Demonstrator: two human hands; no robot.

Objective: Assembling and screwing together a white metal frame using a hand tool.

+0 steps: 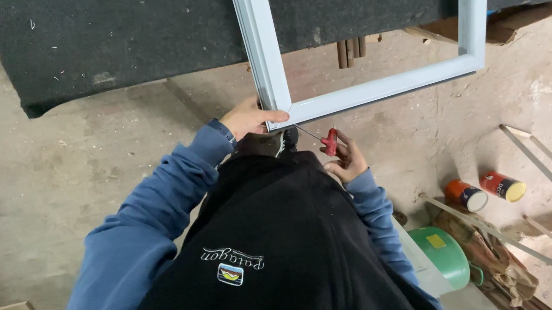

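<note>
Just above the middle of the frame, the left hand (253, 118) clamps the lower-left corner of a pale aluminium frame (378, 88) that overhangs a dark carpeted bench (140, 32). Just right of it, the right hand (347, 160) is closed around a red-handled screwdriver (330, 142), tip angled toward that corner. 2 cans (485, 190) lie at lower right.

The top edge cuts off the pale window frame (378, 89) lying on the dark worktop (126, 34). The left hand (251, 118) covers part of the frame's near corner. The screwdriver (329, 141) tip is too thin to place; the right hand (347, 161) hides most of its red handle.
</note>
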